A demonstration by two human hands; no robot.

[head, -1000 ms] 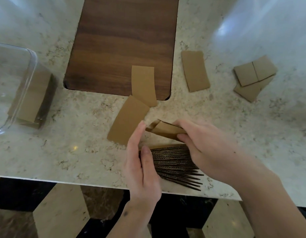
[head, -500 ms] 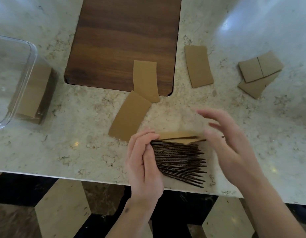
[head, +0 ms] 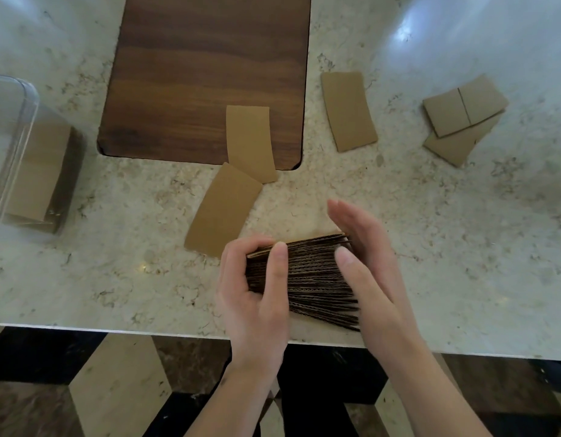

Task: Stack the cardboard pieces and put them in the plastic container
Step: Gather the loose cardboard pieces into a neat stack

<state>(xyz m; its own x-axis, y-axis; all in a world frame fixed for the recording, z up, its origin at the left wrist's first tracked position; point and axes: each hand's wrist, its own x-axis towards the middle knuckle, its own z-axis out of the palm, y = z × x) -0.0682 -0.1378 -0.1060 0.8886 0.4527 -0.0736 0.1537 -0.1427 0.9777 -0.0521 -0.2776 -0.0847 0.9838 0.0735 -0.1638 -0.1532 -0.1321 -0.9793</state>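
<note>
left hand (head: 254, 291) clamps our stack (head: 310, 275) at the counter (head: 115, 272) edge | right hand (head: 361, 263) flat, fingers apart, squaring its end (our guess) | loose pieces (head: 222, 209) wait, w/ tub (head: 11, 146) far left

Beyond my grip: one dark wooden board (head: 206, 74), flat on the speckled marble counter (head: 446, 247). Below my wrists, past the counter edge: a floor (head: 84, 389) patterned black, brown and cream.
</note>
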